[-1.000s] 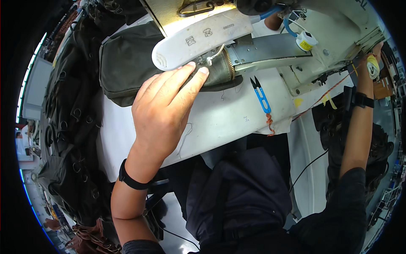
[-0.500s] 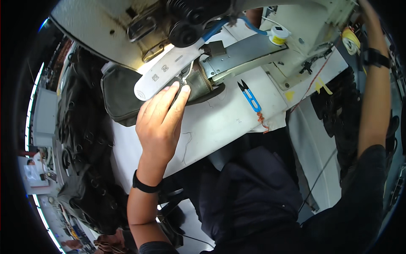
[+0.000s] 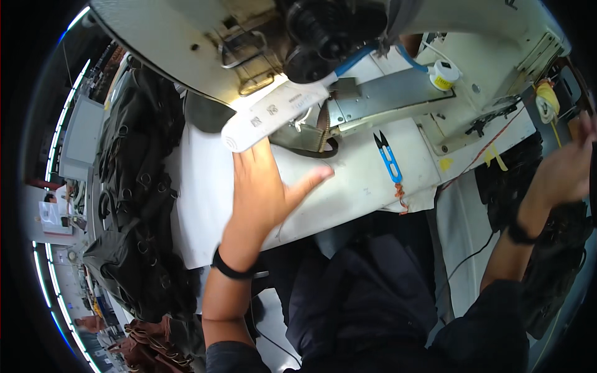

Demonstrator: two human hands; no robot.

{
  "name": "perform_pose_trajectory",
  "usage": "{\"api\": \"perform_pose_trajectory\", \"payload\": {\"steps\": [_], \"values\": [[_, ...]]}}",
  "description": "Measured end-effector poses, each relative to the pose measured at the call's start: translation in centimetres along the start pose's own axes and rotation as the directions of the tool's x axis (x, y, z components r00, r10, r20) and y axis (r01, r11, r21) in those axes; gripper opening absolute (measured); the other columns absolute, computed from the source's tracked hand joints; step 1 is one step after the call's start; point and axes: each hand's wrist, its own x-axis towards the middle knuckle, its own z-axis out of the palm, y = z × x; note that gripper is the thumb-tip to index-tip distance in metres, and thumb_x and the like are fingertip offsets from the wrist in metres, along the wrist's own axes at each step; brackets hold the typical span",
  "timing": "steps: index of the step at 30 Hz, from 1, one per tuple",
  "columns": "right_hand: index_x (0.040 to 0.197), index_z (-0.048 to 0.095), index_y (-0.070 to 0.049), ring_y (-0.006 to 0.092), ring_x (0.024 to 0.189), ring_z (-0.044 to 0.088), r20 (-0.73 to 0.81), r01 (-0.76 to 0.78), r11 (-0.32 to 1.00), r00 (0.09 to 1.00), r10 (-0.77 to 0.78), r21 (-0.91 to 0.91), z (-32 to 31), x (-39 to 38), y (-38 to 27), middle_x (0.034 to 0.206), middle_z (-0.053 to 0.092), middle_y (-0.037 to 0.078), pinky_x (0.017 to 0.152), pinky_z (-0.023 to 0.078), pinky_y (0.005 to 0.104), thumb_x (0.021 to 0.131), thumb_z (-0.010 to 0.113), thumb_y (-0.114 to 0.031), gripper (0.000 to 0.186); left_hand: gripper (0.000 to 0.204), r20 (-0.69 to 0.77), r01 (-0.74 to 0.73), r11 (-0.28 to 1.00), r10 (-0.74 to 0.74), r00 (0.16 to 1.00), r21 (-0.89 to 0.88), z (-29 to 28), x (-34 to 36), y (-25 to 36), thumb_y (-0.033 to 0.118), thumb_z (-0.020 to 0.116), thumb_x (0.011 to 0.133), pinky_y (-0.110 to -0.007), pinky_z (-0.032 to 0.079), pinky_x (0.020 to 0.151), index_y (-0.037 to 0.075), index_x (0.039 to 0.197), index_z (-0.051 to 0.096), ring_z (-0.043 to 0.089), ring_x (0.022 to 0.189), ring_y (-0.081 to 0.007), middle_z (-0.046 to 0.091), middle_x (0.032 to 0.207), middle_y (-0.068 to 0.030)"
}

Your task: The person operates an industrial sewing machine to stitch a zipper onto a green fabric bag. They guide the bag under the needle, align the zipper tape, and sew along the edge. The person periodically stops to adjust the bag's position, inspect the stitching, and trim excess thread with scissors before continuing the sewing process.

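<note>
A dark olive bag piece with a brass-toothed zipper sits at the end of the sewing machine's narrow metal arm. My left hand is just left of it, palm down, thumb stretched out to the right over the white table. Its fingertips are hidden behind a white light bar, so any touch on the bag cannot be made out. At the right edge my right hand is raised beside the machine's base, near a yellow-and-white thread bundle. It is blurred and its fingers are cut off.
Blue thread snips with an orange cord lie on the white tabletop. The machine head overhangs the upper left. Dark bags are heaped on the left, more hang at the right. A red cord crosses the table's right end.
My left thumb has spread away from the fingers, which have slid behind the light bar. The bag has shifted away from me. My right hand has come down from the upper right. The whole view has shifted.
</note>
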Motion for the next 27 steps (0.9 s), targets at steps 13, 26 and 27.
{"api": "perform_pose_trajectory", "payload": {"steps": [13,26,27], "values": [[0.091,0.074,-0.003,0.032,0.106,0.063,0.633,-0.04,0.998,0.774,0.006,0.039,13.1,-13.6,-13.0,0.099,0.069,0.012,0.105,0.042,0.0503,0.093,0.076,-0.035,0.032,0.092,0.256,-0.061,0.955,0.139,0.957,-0.29,-1.0,5.7,-3.2,0.026,0.088,0.073,-0.044,0.042,0.113,-0.006,0.147,0.044,0.053,0.131,-0.0367,0.057,0.137,-0.023],[0.084,0.073,0.002,0.0355,0.103,0.068,0.69,-0.026,0.957,0.687,0.227,-0.288,14.4,-12.7,-14.0,0.097,0.074,0.019,0.106,0.041,0.0584,0.092,0.072,-0.051,0.054,0.049,-0.24,0.035,0.999,-0.035,0.97,-0.005,-1.3,0.6,0.8,0.007,0.075,0.078,-0.046,0.054,0.095,0.002,0.127,0.066,0.067,0.111,-0.0399,0.071,0.116,-0.0188],[0.085,0.074,0.001,0.0356,0.106,0.067,0.68,-0.078,0.971,0.702,0.213,-0.224,13.8,-12.7,-14.1,0.101,0.073,0.019,0.106,0.041,0.0587,0.091,0.072,-0.05,0.052,0.046,-0.263,-0.023,0.999,0.014,0.965,-0.033,-0.7,0.4,0.8,0.005,0.074,0.078,-0.045,0.055,0.095,0.003,0.124,0.067,0.067,0.111,-0.0385,0.071,0.117,-0.0177]]}}
